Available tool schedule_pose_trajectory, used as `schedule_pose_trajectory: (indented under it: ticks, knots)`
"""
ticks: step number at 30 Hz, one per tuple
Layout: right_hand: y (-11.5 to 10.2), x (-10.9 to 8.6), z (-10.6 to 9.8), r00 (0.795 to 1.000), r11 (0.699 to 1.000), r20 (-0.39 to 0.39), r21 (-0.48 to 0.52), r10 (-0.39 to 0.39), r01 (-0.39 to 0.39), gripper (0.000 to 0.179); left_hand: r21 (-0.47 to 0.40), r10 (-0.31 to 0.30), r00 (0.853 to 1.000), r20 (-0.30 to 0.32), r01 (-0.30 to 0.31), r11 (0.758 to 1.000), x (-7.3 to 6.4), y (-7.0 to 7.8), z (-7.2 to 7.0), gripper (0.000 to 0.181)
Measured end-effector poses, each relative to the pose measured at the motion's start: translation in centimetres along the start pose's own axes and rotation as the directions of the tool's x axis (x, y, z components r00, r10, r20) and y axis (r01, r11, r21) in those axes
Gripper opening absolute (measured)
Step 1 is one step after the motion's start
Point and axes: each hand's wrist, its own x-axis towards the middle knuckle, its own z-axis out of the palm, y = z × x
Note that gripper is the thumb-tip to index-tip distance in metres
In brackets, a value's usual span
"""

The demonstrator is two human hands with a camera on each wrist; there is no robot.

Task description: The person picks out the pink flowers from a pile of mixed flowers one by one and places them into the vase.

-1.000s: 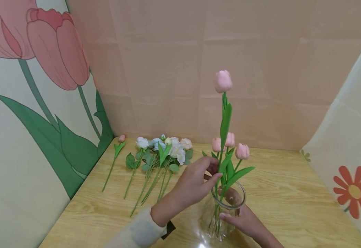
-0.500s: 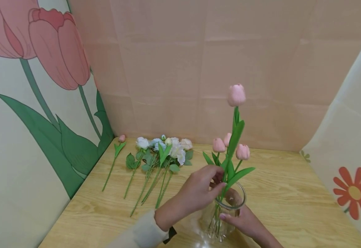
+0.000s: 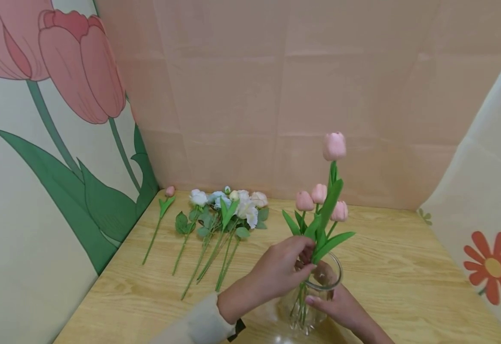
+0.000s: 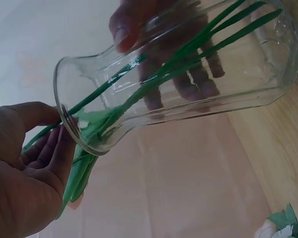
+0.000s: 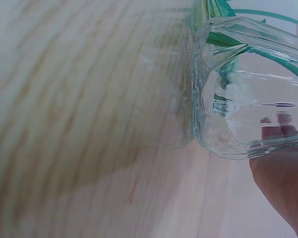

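My left hand (image 3: 271, 267) pinches the green stem of a tall pink tulip (image 3: 334, 147) at the mouth of a clear glass vase (image 3: 309, 319). In the left wrist view, that stem (image 4: 107, 84) slants into the vase's neck between thumb and fingers. My right hand (image 3: 346, 308) holds the vase from the right, its fingers seen through the glass. Several shorter pink tulips (image 3: 304, 201) stand in the vase, their stems (image 4: 188, 52) crossing inside. The vase's base (image 5: 197, 99) is near the wooden tabletop in the right wrist view.
To the left on the wooden table (image 3: 405, 267) lie a single pink tulip (image 3: 159, 224), a white rose (image 3: 198, 198) and a cluster of pale flowers (image 3: 243, 205) with their stems toward me. A pink backdrop (image 3: 233, 95) rises behind the table; printed flower sheets flank it.
My left hand has moved down and slightly right, lowering the tall tulip deeper into the vase. Its bloom has shifted right and down. My right hand stays on the vase.
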Motion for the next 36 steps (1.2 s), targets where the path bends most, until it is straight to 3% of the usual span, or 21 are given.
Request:
schedule_pose_trajectory:
  ticks: [13, 18, 25, 31, 36]
  knots:
    - [0.5, -0.2, 0.0, 0.998, 0.998, -0.038, -0.032, -0.048, 0.046, 0.092, 0.011, 0.047, 0.999, 0.024, -0.047, 0.999, -0.1, -0.2, 0.1, 0.022]
    - [0.6, -0.1, 0.0, 0.998, 0.998, -0.019, -0.007, -0.055, 0.055, 0.088, 0.014, 0.049, 0.999, 0.024, -0.049, 0.999, -0.1, -0.1, 0.1, 0.021]
    - [0.1, -0.1, 0.2, 1.0, 0.999, -0.022, -0.034, -0.008, 0.008, 0.089, 0.003, 0.072, 0.997, 0.021, -0.072, 0.997, -0.3, -0.2, 0.1, 0.021]
    - [-0.1, -0.1, 0.2, 1.0, 0.999, -0.028, -0.049, -0.004, 0.002, 0.087, 0.079, 0.119, 0.992, -0.037, -0.116, 0.99, -0.6, -0.3, -0.4, 0.018]
    - [-0.1, -0.1, 0.2, 0.999, 1.0, -0.045, -0.027, 0.002, -0.004, 0.088, 0.172, 0.128, 0.987, -0.097, -0.111, 0.979, -0.9, -0.6, -1.2, 0.015]
